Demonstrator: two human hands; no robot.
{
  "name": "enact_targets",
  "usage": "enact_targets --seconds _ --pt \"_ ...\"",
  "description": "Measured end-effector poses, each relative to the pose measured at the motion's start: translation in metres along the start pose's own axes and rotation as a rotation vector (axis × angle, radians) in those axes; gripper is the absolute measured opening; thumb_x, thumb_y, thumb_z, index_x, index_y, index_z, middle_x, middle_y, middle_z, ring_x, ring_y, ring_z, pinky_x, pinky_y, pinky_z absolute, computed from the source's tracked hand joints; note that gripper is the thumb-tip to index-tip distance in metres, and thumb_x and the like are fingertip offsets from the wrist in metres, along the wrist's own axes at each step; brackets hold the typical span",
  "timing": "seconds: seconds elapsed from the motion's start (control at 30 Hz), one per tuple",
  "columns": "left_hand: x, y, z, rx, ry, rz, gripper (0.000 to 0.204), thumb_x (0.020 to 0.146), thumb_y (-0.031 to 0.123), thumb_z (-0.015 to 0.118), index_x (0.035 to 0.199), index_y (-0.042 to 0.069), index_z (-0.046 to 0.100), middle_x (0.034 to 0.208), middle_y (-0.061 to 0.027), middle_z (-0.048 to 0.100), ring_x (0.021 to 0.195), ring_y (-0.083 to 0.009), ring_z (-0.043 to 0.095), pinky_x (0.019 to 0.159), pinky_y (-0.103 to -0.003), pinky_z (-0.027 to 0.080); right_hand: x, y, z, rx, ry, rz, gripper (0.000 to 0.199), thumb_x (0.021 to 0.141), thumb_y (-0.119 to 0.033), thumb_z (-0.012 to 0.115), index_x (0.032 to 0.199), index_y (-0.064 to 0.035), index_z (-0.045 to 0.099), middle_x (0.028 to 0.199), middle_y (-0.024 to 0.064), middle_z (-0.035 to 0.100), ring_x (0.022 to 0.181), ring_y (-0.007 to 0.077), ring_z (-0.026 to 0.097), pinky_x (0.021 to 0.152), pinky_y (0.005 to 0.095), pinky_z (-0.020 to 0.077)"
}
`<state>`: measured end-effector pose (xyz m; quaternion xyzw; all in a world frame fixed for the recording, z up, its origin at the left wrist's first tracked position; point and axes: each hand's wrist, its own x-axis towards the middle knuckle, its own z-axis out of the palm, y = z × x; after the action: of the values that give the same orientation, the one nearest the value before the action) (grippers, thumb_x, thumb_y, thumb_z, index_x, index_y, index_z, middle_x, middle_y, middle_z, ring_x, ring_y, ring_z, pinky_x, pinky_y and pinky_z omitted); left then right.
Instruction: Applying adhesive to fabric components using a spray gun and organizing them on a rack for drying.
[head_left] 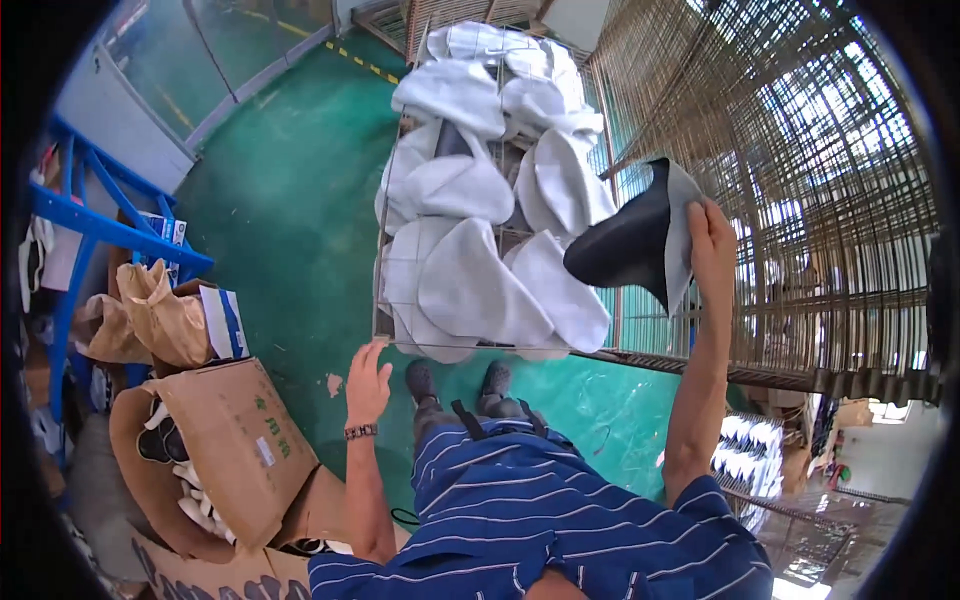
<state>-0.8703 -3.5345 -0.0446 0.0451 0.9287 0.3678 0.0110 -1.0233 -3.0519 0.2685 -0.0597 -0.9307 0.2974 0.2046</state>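
My right hand (712, 243) is raised at the right and holds a black shoe upper with a grey lining (632, 243), pinched at its grey edge. The piece hangs just right of a wire rack shelf (381, 290) covered with several white fabric pieces (470, 285). My left hand (367, 380) is open with fingers spread, low near the rack's front left corner, touching nothing. A beaded bracelet sits on that wrist. My shoes (457, 380) show on the green floor below the rack.
A tall stack of wire racks (800, 170) fills the right side. Brown cardboard boxes and paper bags (215, 430) stand at the lower left beside a blue metal frame (95, 225). Green floor (290, 200) stretches behind the rack.
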Motion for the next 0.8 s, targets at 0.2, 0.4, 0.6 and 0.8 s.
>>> enact_targets --seconds 0.2,0.4,0.6,0.8 --pt "-0.094 -0.084 0.064 -0.127 -0.332 -0.424 0.043 0.094 0.022 0.069 0.132 0.003 0.064 0.119 -0.0203 0.072 0.110 -0.0397 0.067 0.098 -0.047 0.053 0.017 0.034 0.032 -0.054 0.000 -0.018 0.035 0.105 -0.032 0.058 0.108 0.0016 0.067 0.074 -0.0005 0.057 0.069 0.0072 0.049 0.063 0.0279 0.0408" --pt "-0.210 -0.171 0.126 -0.090 -0.461 -0.536 0.037 0.092 0.024 0.069 0.126 0.010 0.070 0.113 -0.0131 0.076 0.099 -0.0325 0.073 0.091 -0.047 0.057 0.062 0.046 0.051 -0.153 -0.128 0.009 0.040 0.101 -0.037 0.057 0.109 0.0006 0.067 0.082 0.0225 0.067 0.079 0.0365 0.067 0.073 0.0429 0.0501" --pt "-0.227 -0.167 0.105 -0.684 -0.438 -1.311 0.033 0.101 0.018 0.055 0.133 0.009 0.064 0.111 -0.0083 0.073 0.098 -0.0253 0.071 0.080 -0.050 0.058 0.039 0.022 0.150 -0.326 -0.217 -0.120 0.062 0.098 -0.049 0.061 0.144 -0.0076 0.056 0.133 0.0237 0.065 0.122 0.0406 0.063 0.099 0.0503 0.0499" --pt "-0.201 -0.162 0.075 -0.663 -0.380 -1.268 0.041 0.103 0.018 0.054 0.142 0.007 0.057 0.118 -0.0130 0.072 0.103 -0.0268 0.070 0.083 -0.048 0.058 -0.128 0.056 0.280 -0.627 -0.823 -0.052 0.080 0.091 -0.064 0.064 0.146 -0.0070 0.048 0.147 0.0155 0.054 0.136 0.0354 0.051 0.112 0.0651 0.0354"
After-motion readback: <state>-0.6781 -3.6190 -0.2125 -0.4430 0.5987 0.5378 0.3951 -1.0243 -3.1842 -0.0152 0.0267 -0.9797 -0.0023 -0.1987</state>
